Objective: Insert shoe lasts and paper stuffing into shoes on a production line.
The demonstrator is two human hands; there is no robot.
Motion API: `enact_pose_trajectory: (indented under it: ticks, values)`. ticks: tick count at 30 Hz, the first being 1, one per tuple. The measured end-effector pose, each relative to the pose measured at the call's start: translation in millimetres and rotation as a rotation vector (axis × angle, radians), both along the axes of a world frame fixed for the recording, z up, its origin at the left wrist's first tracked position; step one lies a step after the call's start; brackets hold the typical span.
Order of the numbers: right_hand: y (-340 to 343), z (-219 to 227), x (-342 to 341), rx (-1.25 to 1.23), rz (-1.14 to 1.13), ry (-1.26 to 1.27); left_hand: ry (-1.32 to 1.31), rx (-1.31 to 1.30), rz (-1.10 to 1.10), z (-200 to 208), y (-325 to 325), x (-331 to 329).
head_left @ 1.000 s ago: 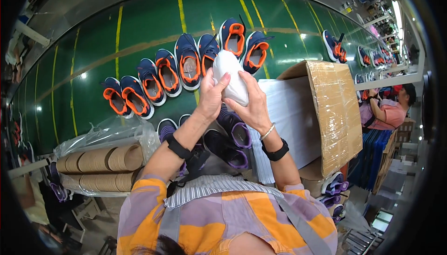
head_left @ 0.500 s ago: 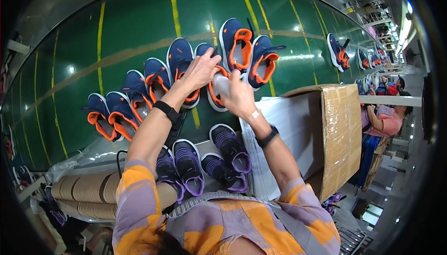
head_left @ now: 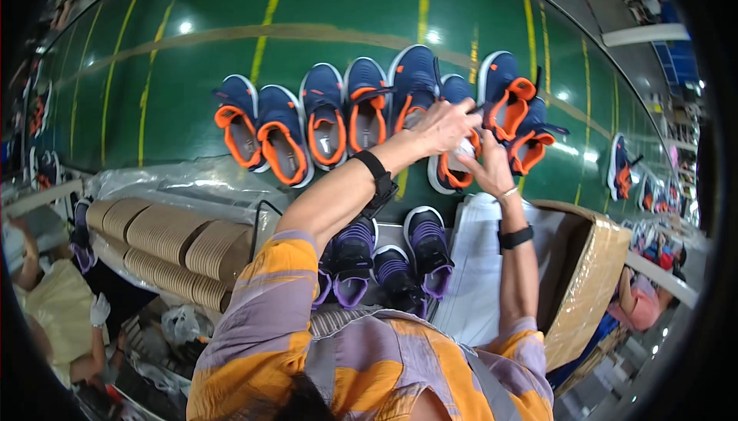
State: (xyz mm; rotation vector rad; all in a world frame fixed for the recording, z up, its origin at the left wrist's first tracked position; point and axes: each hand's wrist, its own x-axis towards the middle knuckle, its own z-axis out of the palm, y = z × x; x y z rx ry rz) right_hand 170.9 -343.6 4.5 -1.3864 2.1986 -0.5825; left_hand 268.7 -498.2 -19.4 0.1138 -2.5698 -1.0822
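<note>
I can't tell whether the left hand point(head_left: 446, 126) clasps the navy shoe point(head_left: 455, 178) beneath it; alongside, the right hand point(head_left: 493, 169) spreads by white wadding point(head_left: 463, 149).

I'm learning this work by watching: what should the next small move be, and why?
Probably a gentle push of the white wad toward the toe with the right hand: the wad shows in the opening of the navy shoe, the right hand is close beside it, and the left hand is over the same shoe.

The person's shirt point(head_left: 250, 307) is checked orange and lilac; a bracelet point(head_left: 508, 193) and black band point(head_left: 516, 237) sit behind the right grip point(head_left: 492, 167).
</note>
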Motion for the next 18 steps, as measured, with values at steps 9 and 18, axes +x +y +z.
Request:
enact_pose_trajectory:
  ticks: [9,18]
  values:
    - [-5.8,-30.7,-4.1,-0.137,-0.043,0.396,0.049,0.057,-0.004,1.8,21.2,8.5]
    - [-40.9,43.0,94.7,-0.404,0.197,0.223,-0.864,-0.282,0.468,102.3,-109.4,242.3]
